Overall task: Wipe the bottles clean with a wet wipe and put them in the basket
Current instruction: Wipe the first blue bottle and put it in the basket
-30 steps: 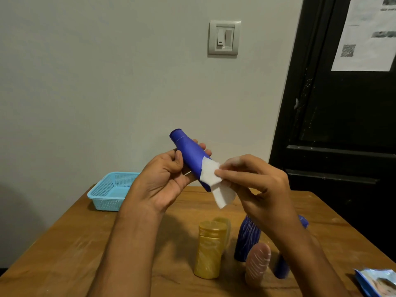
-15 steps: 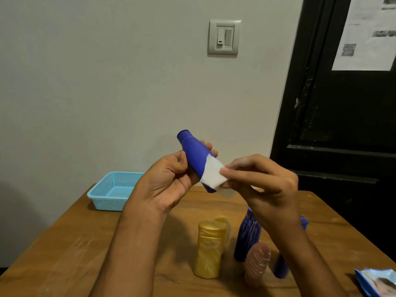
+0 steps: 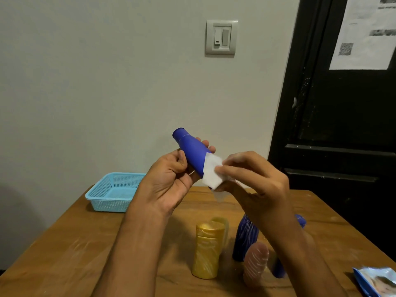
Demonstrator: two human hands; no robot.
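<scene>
Blue bottle (image 3: 194, 152) held tilted above a wooden table (image 3: 64, 239): left hand (image 3: 171, 181) grips its body, right hand (image 3: 252, 181) pinches a white wet wipe (image 3: 212, 173) against its lower end.

The wipe hides the bottle's base; the right forearm partly covers a dark blue bottle (image 3: 244, 239) and another behind. A gold bottle (image 3: 207, 251) and a pink bottle (image 3: 256, 262) stand nearby; the wipe packet (image 3: 377, 281) is cut off at the edge. A light blue basket (image 3: 113, 192) sits by the grey wall, with a black door (image 3: 342, 116) to the right.

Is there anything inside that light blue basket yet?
The light blue basket shows only its bare mesh floor, no bottles. Its right end is covered by the left hand, so that corner cannot be checked.
</scene>
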